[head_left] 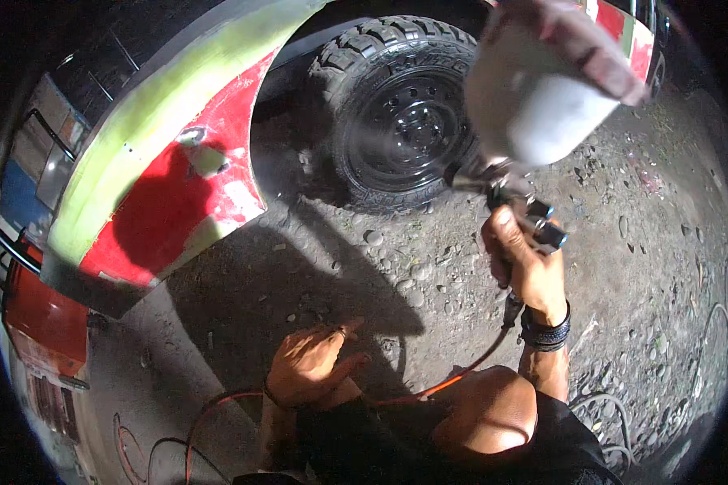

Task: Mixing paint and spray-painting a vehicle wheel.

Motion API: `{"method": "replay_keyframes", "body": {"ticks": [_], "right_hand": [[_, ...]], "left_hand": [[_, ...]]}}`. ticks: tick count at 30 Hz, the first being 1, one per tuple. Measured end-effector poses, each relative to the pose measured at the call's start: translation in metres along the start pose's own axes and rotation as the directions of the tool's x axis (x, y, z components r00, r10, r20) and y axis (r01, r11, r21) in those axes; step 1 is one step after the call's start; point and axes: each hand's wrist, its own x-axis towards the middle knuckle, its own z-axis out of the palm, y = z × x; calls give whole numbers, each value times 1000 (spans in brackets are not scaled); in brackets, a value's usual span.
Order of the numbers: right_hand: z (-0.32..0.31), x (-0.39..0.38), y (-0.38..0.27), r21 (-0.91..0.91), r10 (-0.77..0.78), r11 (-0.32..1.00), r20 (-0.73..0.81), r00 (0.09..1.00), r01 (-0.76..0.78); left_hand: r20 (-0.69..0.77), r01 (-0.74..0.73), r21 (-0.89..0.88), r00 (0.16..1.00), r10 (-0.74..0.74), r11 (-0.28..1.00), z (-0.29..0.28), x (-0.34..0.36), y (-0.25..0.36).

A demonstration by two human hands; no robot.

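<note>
Right hand [535, 271] wrapped round the grip of a spray gun [511, 192], raised on the right, its nozzle overlapping the wheel [416, 121] in view. Left hand [309, 365] loosely open, nothing seen in it. Risk: the bulky top cup [546, 97] could tip the gun if the wrist slackens. The orange hose [453, 381], passing the knee [493, 408], could snag and jerk it. Stray spray might mark the wheel beside the red-and-green panel [226, 117].

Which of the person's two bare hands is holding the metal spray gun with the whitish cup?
The bare right hand, wrapped around the metal spray gun below its whitish cup; the bare left hand appears empty.
</note>
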Motion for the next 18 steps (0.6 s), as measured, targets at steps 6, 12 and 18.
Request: {"method": "replay_keyframes", "body": {"ticks": [6, 12, 18], "right_hand": [[13, 12, -12, -32, -144, 990, -286, 947, 141], [22, -2, -5, -147, -23, 989, 8, 1000, 24], [33, 4, -8, -240, 64, 971, 164, 984, -23]], "left_hand": [[-22, 14, 122, 1000, -11, 992, 3, -14, -3], [-3, 8, 107, 1000, -8, 994, 3, -7, -6], [39, 12, 81, 999, -16, 997, 10, -9, -16]]}}
